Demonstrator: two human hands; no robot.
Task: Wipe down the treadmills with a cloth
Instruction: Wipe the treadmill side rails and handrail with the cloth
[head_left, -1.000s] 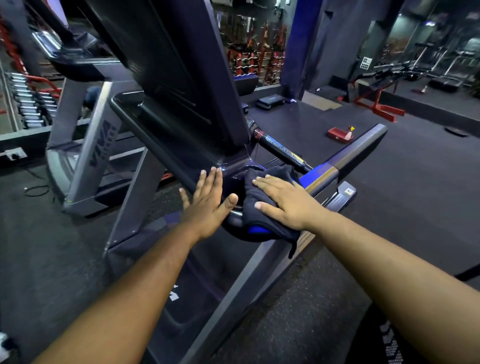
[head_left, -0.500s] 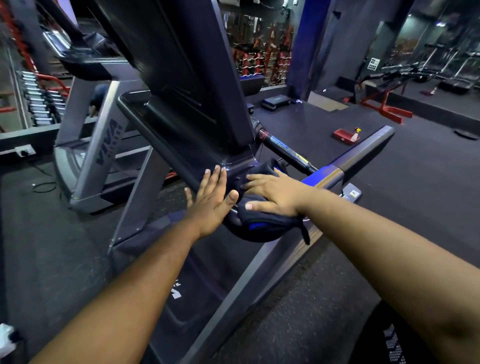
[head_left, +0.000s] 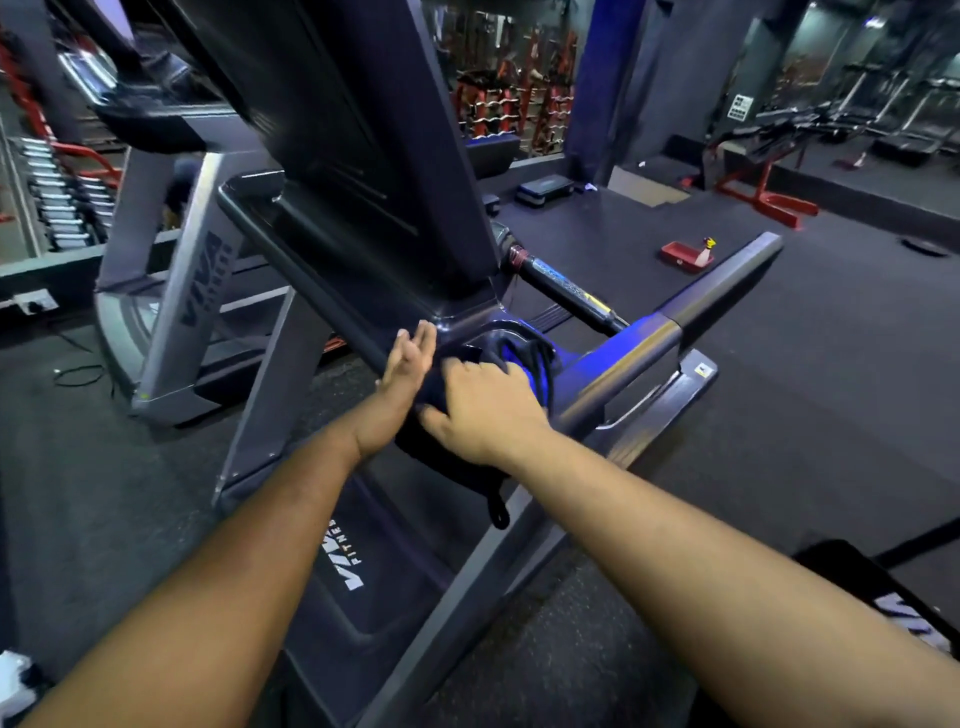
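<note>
Head view looks down, close, at treadmill (head_left: 363, 218).

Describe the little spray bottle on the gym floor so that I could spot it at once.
Start at the big dark treadmill console and follow its grey side handrail to its far end. Just beyond on the dark rubber floor lies a flat red tray, and the small pale yellow-capped spray bottle stands at its right edge, the only pale upright thing there.
</note>
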